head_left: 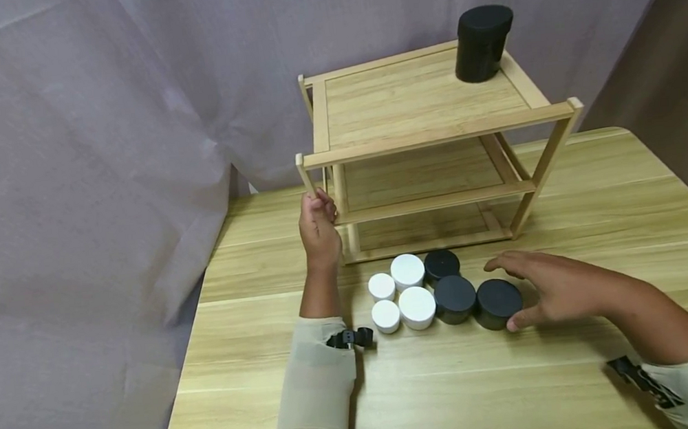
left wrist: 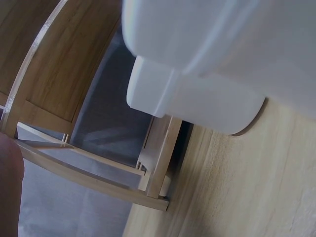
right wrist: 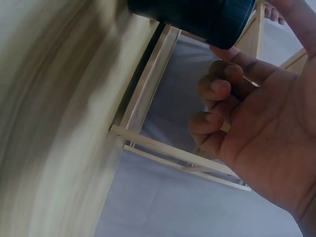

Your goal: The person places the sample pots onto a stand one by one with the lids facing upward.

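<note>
At the left front post of a three-tier wooden shelf (head_left: 430, 135), my left hand (head_left: 319, 227) curls its fingers round the wood. My right hand (head_left: 550, 284) is spread beside the rightmost black lidded jar (head_left: 498, 302), thumb at its near side and index finger past its far side. In the right wrist view that black jar (right wrist: 197, 19) stands between thumb and index finger, while the other fingers bend loosely. Two more black jars (head_left: 455, 297) stand to its left. Several white lidded jars (head_left: 417, 305) in two sizes follow further left; they loom large in the left wrist view.
A taller black container (head_left: 483, 46) stands on the shelf's top tier, at the back right corner. The wooden table (head_left: 436, 399) carries the shelf and jars, which stand close in front of it. A grey curtain (head_left: 100, 196) hangs behind and along the left side.
</note>
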The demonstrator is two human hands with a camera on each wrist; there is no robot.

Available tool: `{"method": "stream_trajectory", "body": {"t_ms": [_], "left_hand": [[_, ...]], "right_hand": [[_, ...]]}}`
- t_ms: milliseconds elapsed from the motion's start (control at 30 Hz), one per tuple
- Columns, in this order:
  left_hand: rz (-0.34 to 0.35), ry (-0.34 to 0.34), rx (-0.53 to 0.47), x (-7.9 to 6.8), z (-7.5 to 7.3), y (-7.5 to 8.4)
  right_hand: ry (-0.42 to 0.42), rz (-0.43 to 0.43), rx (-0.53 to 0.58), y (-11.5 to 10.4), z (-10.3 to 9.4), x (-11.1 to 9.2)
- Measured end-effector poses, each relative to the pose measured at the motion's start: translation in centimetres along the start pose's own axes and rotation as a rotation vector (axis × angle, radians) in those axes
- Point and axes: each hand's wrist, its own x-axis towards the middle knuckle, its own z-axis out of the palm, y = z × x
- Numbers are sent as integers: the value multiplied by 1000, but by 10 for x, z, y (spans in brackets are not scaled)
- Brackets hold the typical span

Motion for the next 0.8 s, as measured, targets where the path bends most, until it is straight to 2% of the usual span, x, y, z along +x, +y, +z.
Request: {"method": "stream_trajectory", "body": {"t_ms": [333, 800], "left_hand": [[-7, 12, 1, 0, 1, 3], [-9, 14, -5, 1, 1, 1]], "right_hand": [[-63, -52, 77, 9, 1, -1], [-2, -114, 74, 18, 3, -4]]}}
